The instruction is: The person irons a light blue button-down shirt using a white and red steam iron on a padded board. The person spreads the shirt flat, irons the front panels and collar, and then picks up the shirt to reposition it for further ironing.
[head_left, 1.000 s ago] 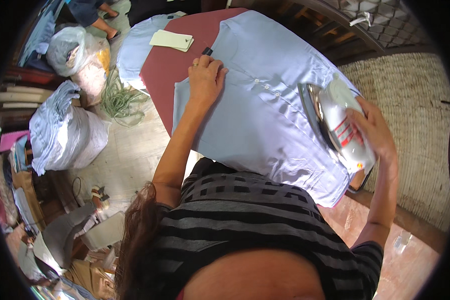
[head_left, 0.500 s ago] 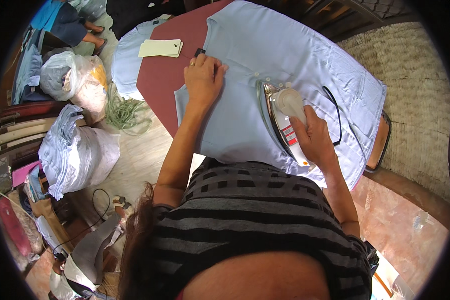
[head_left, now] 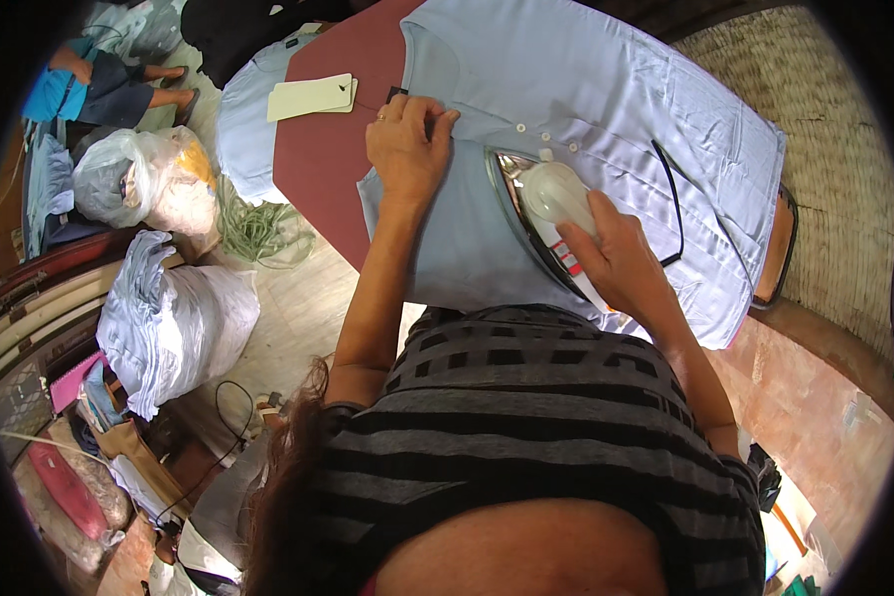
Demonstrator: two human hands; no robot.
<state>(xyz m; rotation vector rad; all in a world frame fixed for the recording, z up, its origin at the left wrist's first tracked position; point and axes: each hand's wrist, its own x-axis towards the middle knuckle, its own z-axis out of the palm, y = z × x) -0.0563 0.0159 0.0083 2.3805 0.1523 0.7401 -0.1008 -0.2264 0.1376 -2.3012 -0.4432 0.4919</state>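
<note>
A light blue garment (head_left: 536,60) with small white buttons (head_left: 544,136) lies spread over a maroon ironing board (head_left: 318,159). My right hand (head_left: 626,253) is wrapped round the handle of a white clothes iron (head_left: 558,191), which rests on the cloth below the buttons, its tip toward the far left. At the garment's neckline, my left hand (head_left: 407,144) has its fingers curled and pressed on the fabric, beside a small dark label (head_left: 397,91). Two pale hang tags (head_left: 308,97) lie on the bare board just past that hand.
A black cord (head_left: 677,194) arches over the cloth on the right. Plastic-wrapped clothing bundles (head_left: 204,313) and green twine (head_left: 258,233) lie on the floor at left. A woven mat (head_left: 795,109) lies beyond the board's right side. Another person (head_left: 99,84) is at the far left.
The iron has slid left across the cloth, closer to my left hand. That hand stays by the neckline label. The whole view has shifted slightly.
</note>
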